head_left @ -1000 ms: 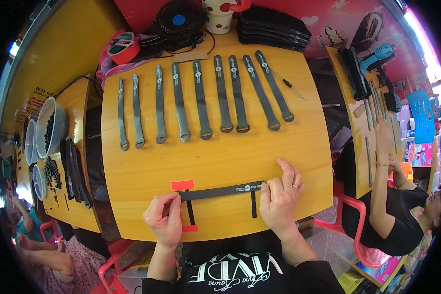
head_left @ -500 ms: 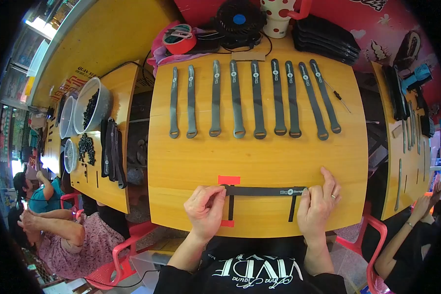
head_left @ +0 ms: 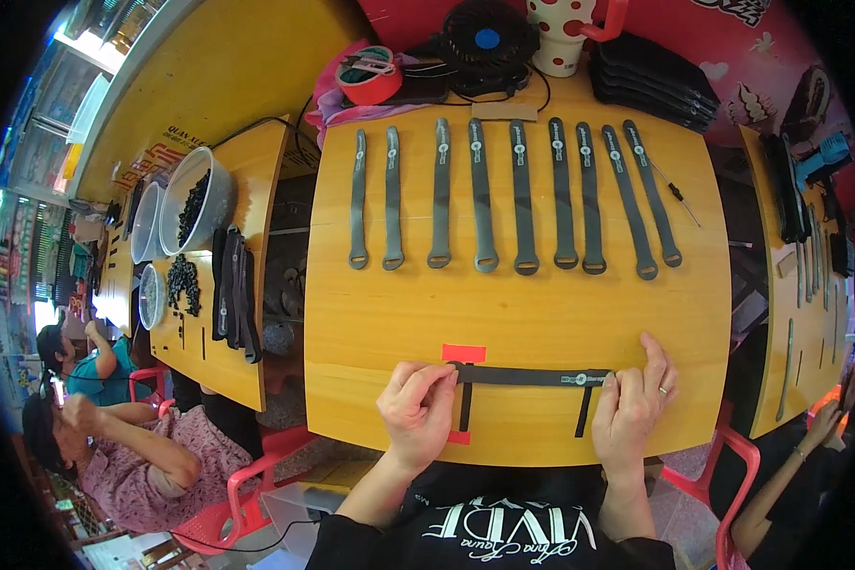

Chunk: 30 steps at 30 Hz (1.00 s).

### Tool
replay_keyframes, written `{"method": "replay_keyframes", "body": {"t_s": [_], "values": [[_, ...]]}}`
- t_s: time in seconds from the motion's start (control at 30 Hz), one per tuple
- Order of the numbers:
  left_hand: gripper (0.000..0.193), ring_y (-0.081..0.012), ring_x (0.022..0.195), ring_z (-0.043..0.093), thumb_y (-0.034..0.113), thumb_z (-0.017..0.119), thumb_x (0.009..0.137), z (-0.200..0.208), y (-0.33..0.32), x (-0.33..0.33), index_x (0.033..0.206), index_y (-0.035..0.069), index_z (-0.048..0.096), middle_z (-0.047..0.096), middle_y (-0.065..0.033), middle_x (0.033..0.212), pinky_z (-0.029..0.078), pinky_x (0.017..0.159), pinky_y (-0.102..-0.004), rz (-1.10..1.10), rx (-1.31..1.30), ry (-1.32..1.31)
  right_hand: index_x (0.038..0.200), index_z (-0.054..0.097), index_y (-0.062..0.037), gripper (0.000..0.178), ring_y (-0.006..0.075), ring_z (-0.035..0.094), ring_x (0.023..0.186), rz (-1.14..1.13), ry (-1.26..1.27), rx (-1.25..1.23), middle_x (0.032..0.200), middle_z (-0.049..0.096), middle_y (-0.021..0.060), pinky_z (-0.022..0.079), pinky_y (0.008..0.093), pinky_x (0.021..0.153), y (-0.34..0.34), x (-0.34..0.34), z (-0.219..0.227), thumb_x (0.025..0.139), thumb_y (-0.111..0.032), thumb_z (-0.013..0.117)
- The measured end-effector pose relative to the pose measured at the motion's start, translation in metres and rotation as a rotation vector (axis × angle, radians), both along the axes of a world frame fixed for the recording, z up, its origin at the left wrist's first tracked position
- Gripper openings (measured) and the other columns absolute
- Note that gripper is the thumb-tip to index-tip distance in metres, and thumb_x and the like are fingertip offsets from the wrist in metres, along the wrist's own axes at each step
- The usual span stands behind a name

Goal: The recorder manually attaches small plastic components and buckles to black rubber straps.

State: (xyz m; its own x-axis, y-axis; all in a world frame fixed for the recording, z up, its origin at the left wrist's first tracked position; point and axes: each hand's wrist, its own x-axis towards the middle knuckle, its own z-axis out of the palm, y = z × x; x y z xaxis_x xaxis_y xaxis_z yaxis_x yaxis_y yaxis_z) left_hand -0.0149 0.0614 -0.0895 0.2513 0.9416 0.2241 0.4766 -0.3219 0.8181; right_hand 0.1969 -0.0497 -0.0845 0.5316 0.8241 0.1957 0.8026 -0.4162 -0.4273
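A black strap with a pale printed mark near its right end stretches sideways at the near side of the table. My left hand pinches its left end between thumb and fingers. At the other end, my right hand grips the strap with the thumb, its index finger pointing away from me. Two short black strips run toward me beneath the strap, one near each end. Red tape marks the table beside the left strip, and a second red piece lies at that strip's near end.
Several grey straps with looped ends lie in a row across the yellow table. A screwdriver is right of them. Behind stand a fan, red tape roll and black stack. People sit at both sides.
The whole view has shifted slightly, so the table sits farther right in the picture. Both hands still hold the strap's ends over the same strips, with little visible movement.
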Motion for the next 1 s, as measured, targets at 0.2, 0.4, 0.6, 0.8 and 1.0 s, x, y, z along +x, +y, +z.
{"method": "replay_keyframes", "body": {"t_s": [0.2,0.4,0.6,0.8,1.0], "values": [[0.011,-0.0138,0.064,0.059,-0.008,0.072,0.079,0.0011,0.0008,-0.0011,0.088,-0.002,0.068,0.06,-0.0088,0.08,0.046,0.055,-0.0232,-0.001,0.015,0.009,0.075,0.054,0.0008,0.009,0.0389,0.042,0.125,-0.019,0.02,-0.028,0.137,0.047,0.0214,0.03,0.0502,0.099,0.0005,-0.0012,0.0006,0.078,-0.003,0.062],[0.011,-0.0149,0.064,0.059,-0.008,0.072,0.079,-0.0001,0.0006,-0.0005,0.089,-0.002,0.068,0.06,-0.0098,0.08,0.046,0.056,-0.0243,0.004,0.018,0.031,0.075,0.054,0.0008,0.009,0.039,0.042,0.125,-0.002,-0.004,-0.018,0.137,0.047,0.0212,0.029,0.0505,0.099,0.0005,-0.0003,0.0003,0.078,-0.003,0.062],[0.011,-0.0155,0.063,0.059,-0.007,0.072,0.079,-0.0004,-0.0003,0.0011,0.088,-0.002,0.068,0.061,-0.01,0.08,0.046,0.055,-0.0242,0.019,0.023,0.035,0.074,0.05,-0.0003,0.012,0.0374,0.044,0.122,-0.023,-0.013,-0.016,0.136,0.048,0.0198,0.03,0.0474,0.101,0.0033,-0.0027,0.0037,0.079,0.0,0.062],[0.011,-0.0158,0.062,0.059,-0.007,0.072,0.079,0.0001,0.0,0.002,0.088,-0.002,0.068,0.061,-0.0103,0.08,0.046,0.055,-0.0247,0.027,0.039,0.04,0.074,0.05,-0.0004,0.012,0.0375,0.044,0.122,-0.011,-0.027,-0.01,0.136,0.049,0.0201,0.03,0.0475,0.101,0.0028,-0.0022,0.002,0.078,0.0,0.062],[0.011,-0.0218,0.064,0.061,-0.006,0.071,0.08,0.0009,-0.001,0.003,0.09,-0.001,0.069,0.062,-0.0125,0.081,0.048,0.055,-0.028,0.024,0.033,0.066,0.074,0.054,0.0004,0.01,0.0392,0.042,0.125,-0.013,0.007,-0.03,0.137,0.046,0.0215,0.029,0.0508,0.099,0.0005,-0.0008,0.0001,0.078,-0.003,0.062]]}}
